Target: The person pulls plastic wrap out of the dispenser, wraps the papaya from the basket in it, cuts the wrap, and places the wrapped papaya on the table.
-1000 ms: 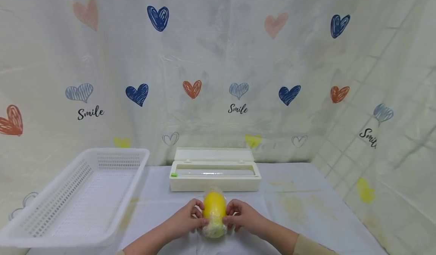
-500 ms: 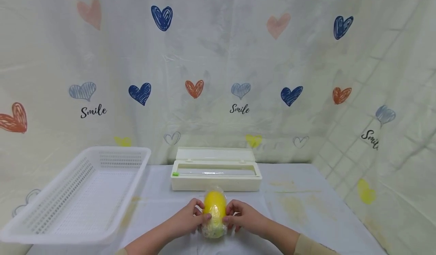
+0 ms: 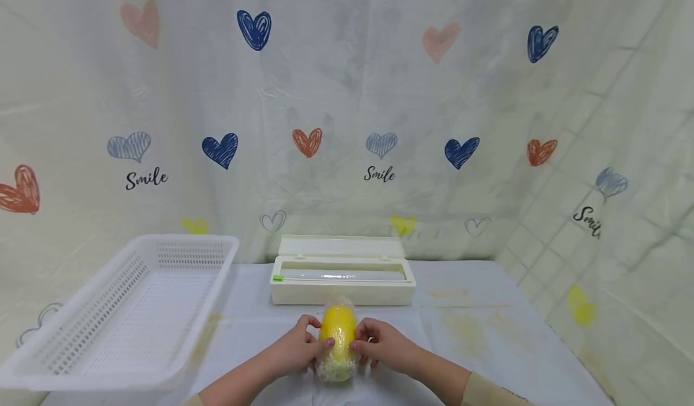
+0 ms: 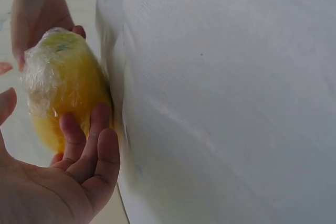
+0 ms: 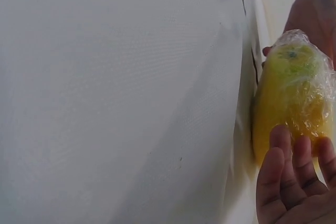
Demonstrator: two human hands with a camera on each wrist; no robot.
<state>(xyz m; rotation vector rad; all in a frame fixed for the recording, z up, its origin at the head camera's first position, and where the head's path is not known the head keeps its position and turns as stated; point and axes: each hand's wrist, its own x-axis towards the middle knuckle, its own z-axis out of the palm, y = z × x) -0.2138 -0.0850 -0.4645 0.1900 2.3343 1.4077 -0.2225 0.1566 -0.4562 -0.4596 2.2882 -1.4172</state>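
Observation:
An oblong yellow fruit [image 3: 338, 327], greenish at its near end, lies wrapped in clear cling film at the front middle of the table. My left hand [image 3: 297, 347] holds its left side, thumb on top of the film and fingers curled along the flank. On the opposite side my right hand [image 3: 386, 347] holds it the same way, its thumb at the wrapped edge. Crinkled film [image 4: 39, 80] bunches at the greenish end in the left wrist view. The right wrist view shows my fingertips [image 5: 281, 135] against the lower side of the fruit.
Behind the fruit stands a white cling film dispenser [image 3: 343, 293] with its lid up and a roll [image 3: 341, 274] inside. A white plastic basket [image 3: 197, 334] sits at the left. A white cloth [image 3: 472, 358] covers the table, and a heart-patterned curtain [image 3: 325, 93] hangs behind.
The wrapped fruit has shifted slightly left between my hands. My left thumb has slid a little farther up the film, and my right hand has followed slightly left.

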